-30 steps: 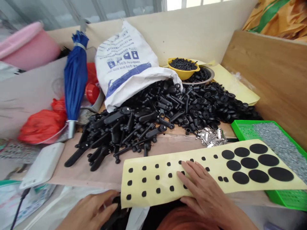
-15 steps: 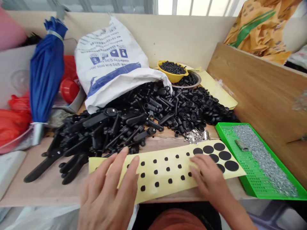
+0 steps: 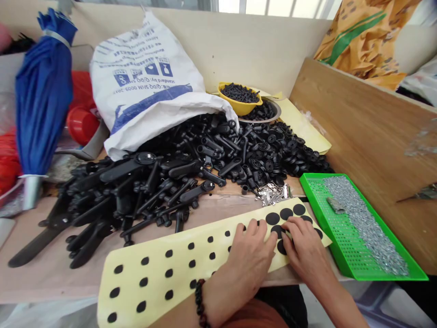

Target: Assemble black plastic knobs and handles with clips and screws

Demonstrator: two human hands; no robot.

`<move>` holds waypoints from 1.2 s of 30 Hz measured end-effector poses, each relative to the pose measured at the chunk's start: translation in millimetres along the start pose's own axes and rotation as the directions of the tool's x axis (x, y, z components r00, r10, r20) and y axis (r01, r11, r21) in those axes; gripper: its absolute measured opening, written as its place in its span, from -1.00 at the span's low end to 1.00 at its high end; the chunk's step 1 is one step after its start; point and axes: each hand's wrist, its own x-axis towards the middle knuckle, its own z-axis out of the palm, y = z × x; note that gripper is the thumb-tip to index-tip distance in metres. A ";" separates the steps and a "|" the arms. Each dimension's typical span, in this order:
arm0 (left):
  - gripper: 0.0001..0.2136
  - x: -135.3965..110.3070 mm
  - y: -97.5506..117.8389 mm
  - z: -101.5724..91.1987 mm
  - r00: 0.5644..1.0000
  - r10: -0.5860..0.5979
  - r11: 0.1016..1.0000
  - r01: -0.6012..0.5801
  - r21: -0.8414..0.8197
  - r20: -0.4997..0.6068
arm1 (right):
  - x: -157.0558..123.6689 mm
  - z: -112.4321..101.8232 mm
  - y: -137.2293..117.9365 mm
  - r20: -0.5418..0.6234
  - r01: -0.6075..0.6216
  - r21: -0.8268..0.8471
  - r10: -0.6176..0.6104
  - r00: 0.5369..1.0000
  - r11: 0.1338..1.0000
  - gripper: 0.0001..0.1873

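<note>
A long pale-yellow sheet (image 3: 131, 248) lies across the front of the table. It carries rows of small black dots and, at its right end, larger round black stickers (image 3: 272, 218). My left hand (image 3: 249, 255) rests on the sheet with its fingers spread, the index fingertip by a large sticker. Beside it, my right hand (image 3: 309, 248) has its thumb and bent index finger closed at the edge of a round sticker (image 3: 278, 230). How far that sticker is lifted is hidden by the fingers. A beaded bracelet (image 3: 200, 303) circles the left wrist.
A green tray (image 3: 341, 259) with small metal pieces stands at the right. Behind the sheet lie heaped black plastic parts (image 3: 184, 168), small metal clips (image 3: 273, 193) and a white sack (image 3: 150, 73). A yellow bowl (image 3: 239, 108) sits farther back; a blue umbrella (image 3: 44, 95) leans left.
My left hand has moved right along the sheet to the large stickers. The right hand has shifted slightly right onto them. The sheet's left end has swung toward me; the view has turned slightly.
</note>
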 end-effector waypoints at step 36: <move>-0.66 -95.1 -114.7 -55.7 0.869 -0.410 0.861 0.469 0.195 -0.277 | 0.4 -25.1 7.3 0.245 -0.185 0.427 0.084 0.966 0.885 -0.83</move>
